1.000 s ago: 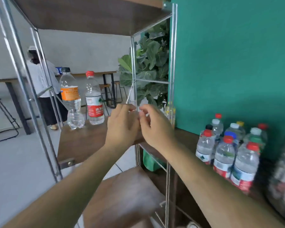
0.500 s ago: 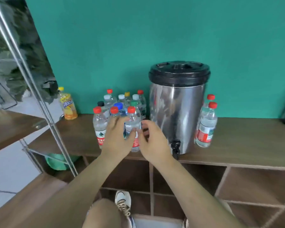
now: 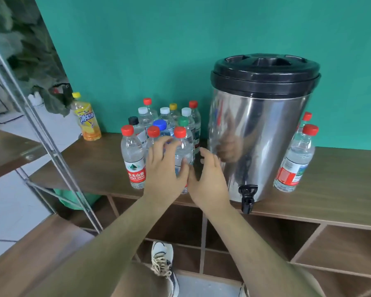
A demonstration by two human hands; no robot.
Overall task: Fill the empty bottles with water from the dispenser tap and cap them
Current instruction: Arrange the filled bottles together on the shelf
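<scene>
Clear red-capped plastic bottle [image 3: 185, 151] sits on the brown wooden bench [image 3: 94, 163], just left of the shiny steel dispenser [image 3: 255, 136]. Left hand [image 3: 165, 174] has a wide grip at it, and right hand [image 3: 210, 179] is loose beside. The neighbouring bottle [image 3: 134, 159] has a red label reading 农夫山泉.

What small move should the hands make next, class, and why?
Probably close the left hand round the front-right red-capped bottle and lift it out: both hands are open, the right hand holds nothing, that bottle stands nearest, and nothing is under the dispenser tap.
</scene>
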